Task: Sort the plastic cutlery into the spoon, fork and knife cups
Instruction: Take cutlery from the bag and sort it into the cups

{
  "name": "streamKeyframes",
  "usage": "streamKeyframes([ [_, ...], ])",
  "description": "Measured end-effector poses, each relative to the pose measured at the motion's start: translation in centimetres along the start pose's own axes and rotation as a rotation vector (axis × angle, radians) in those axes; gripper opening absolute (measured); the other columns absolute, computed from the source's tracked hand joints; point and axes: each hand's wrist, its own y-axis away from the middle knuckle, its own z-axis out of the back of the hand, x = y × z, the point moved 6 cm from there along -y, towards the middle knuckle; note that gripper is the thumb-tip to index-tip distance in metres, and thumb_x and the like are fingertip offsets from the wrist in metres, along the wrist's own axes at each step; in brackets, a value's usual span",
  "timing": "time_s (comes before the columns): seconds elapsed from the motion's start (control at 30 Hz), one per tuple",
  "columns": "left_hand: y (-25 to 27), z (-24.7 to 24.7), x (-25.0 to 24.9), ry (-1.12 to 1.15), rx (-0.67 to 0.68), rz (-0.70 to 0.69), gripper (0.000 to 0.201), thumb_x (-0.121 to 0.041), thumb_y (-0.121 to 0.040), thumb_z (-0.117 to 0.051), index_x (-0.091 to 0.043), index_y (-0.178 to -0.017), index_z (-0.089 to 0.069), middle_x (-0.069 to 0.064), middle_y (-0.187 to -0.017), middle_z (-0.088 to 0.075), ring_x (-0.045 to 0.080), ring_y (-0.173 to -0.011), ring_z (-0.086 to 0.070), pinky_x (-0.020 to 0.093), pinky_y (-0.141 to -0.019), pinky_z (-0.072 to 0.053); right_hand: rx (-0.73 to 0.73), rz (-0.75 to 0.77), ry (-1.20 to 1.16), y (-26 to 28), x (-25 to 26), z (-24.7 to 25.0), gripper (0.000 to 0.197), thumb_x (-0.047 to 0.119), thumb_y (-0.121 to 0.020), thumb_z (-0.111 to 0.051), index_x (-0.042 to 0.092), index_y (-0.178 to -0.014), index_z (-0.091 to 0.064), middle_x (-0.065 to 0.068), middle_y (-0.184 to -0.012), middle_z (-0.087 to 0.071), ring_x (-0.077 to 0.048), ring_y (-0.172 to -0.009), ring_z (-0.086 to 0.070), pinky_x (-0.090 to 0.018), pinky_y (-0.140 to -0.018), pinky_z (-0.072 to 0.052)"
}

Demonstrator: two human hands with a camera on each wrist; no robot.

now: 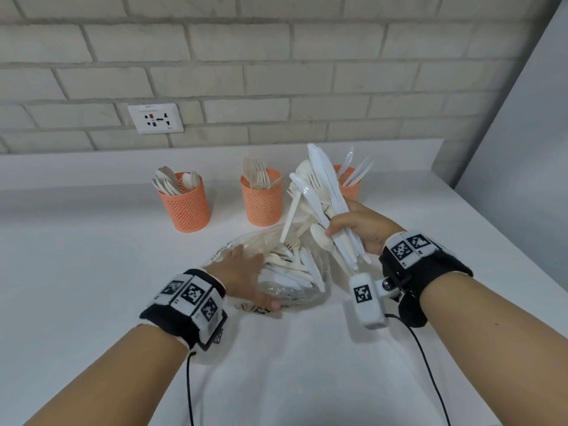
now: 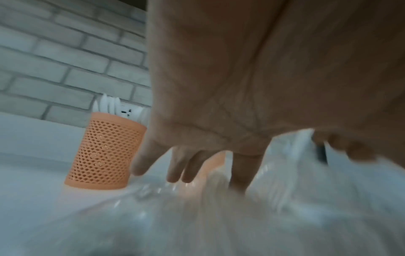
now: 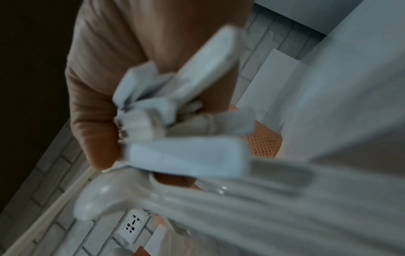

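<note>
My right hand (image 1: 353, 230) grips a mixed bundle of white plastic cutlery (image 1: 319, 186), knives, forks and spoons fanned upward above the bag. The bundle's handle ends (image 3: 153, 124) fill the blurred right wrist view. My left hand (image 1: 246, 272) lies flat, fingers spread, on a clear plastic bag (image 1: 285, 284) holding more cutlery. Its fingers (image 2: 186, 166) press the bag in the left wrist view. Three orange mesh cups stand behind: the spoon cup (image 1: 184, 204) left, the fork cup (image 1: 261, 201) middle, the knife cup (image 1: 350, 186) right, partly hidden by the bundle.
The white counter (image 1: 92, 272) runs to a brick wall with a power socket (image 1: 155, 118). A grey panel (image 1: 522, 133) borders the right side. Cables trail from both wrist bands toward the front edge.
</note>
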Motion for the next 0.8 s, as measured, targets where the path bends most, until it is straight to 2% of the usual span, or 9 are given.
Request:
streamKeyframes([
  [0.1,1.6,3.4,0.0,0.203,-0.109,-0.052,0.099,-0.073,-0.056,-0.063,-0.03,-0.14,-0.034,0.002,-0.158,0.005,0.025,-0.145,-0.007,0.047,-0.116,-0.018,-0.011,0.018,-0.104,-0.1,0.4,0.4,0.044,-0.012,-0.077,-0.053,0.021,-0.107,-0.057,-0.005,-0.089,-0.061,-0.02,-0.082,-0.061,-0.029,-0.064,-0.052],
  [0.17,2.3,5.9,-1.4,0.331,-0.277,-0.183,0.094,-0.068,-0.057,-0.065,-0.025,-0.136,-0.036,-0.003,-0.156,-0.009,0.02,-0.141,-0.02,0.036,-0.11,-0.026,0.005,0.048,-0.143,-0.1,1.1,0.5,0.045,-0.007,-0.068,-0.057,0.02,-0.104,-0.058,-0.004,-0.084,-0.064,-0.018,-0.076,-0.064,-0.027,-0.057,-0.054],
  [0.23,2.1,7.5,-3.4,0.481,-0.391,-0.345,0.083,-0.054,-0.073,-0.066,-0.024,-0.141,-0.031,-0.007,-0.15,-0.025,0.013,-0.136,-0.029,0.027,-0.105,-0.027,0.041,0.085,-0.143,-0.2,2.0,0.3,0.053,-0.002,-0.062,-0.056,0.017,-0.112,-0.057,-0.004,-0.087,-0.066,-0.018,-0.079,-0.066,-0.028,-0.059,-0.055],
  [0.33,0.5,7.9,-6.2,0.629,-0.39,-0.505,0.057,-0.032,-0.088,-0.061,-0.02,-0.139,-0.039,-0.007,-0.14,-0.045,0.013,-0.128,-0.044,0.034,-0.11,-0.034,0.074,0.136,-0.131,-0.5,2.9,0.0,0.064,-0.002,-0.062,-0.056,0.013,-0.125,-0.05,-0.003,-0.092,-0.067,-0.017,-0.083,-0.066,-0.027,-0.065,-0.055],
  [0.4,-0.7,7.7,-7.1,0.563,-0.45,-0.498,0.05,-0.023,-0.088,-0.062,-0.018,-0.135,-0.046,-0.004,-0.13,-0.052,0.013,-0.116,-0.051,0.022,-0.097,-0.042,0.065,0.158,-0.142,-0.7,3.2,0.1,0.064,-0.003,-0.063,-0.057,0.018,-0.123,-0.051,-0.002,-0.092,-0.068,-0.017,-0.085,-0.067,-0.028,-0.067,-0.056],
  [0.47,-0.9,8.0,-7.0,0.56,-0.62,-0.433,0.047,-0.017,-0.084,-0.065,-0.015,-0.128,-0.051,0.0,-0.12,-0.048,0.012,-0.102,-0.048,0.002,-0.074,-0.035,0.047,0.172,-0.168,-0.7,3.2,0.4,0.059,-0.004,-0.063,-0.056,0.023,-0.115,-0.055,-0.002,-0.092,-0.068,-0.017,-0.085,-0.067,-0.03,-0.068,-0.056],
  [0.53,-0.6,8.2,-6.7,0.573,-0.754,-0.388,0.039,-0.017,-0.079,-0.069,-0.015,-0.117,-0.059,0.003,-0.112,-0.049,0.012,-0.094,-0.046,0.008,-0.069,-0.033,0.045,0.172,-0.203,-0.5,3.1,0.7,0.054,-0.004,-0.062,-0.055,0.021,-0.11,-0.057,-0.004,-0.09,-0.066,-0.018,-0.081,-0.066,-0.03,-0.067,-0.057],
  [0.67,-0.3,7.5,-6.6,0.564,-0.684,-0.337,0.014,-0.023,-0.086,-0.064,-0.015,-0.097,-0.063,-0.005,-0.063,-0.046,0.008,-0.056,-0.044,0.019,-0.053,-0.033,0.073,0.155,-0.257,0.0,2.5,1.1,0.045,-0.002,-0.061,-0.054,0.01,-0.104,-0.056,-0.003,-0.072,-0.066,-0.016,-0.063,-0.066,-0.028,-0.056,-0.053],
  [0.8,-0.7,7.0,-4.7,0.913,-0.442,-0.301,0.005,-0.017,-0.093,-0.054,-0.02,-0.09,-0.052,0.002,-0.056,-0.057,0.014,-0.043,-0.055,0.026,-0.05,-0.051,0.075,0.195,-0.38,-0.5,3.3,1.5,0.049,0.004,-0.054,-0.065,0.005,-0.101,-0.052,-0.008,-0.069,-0.06,-0.022,-0.059,-0.058,-0.034,-0.058,-0.045],
])
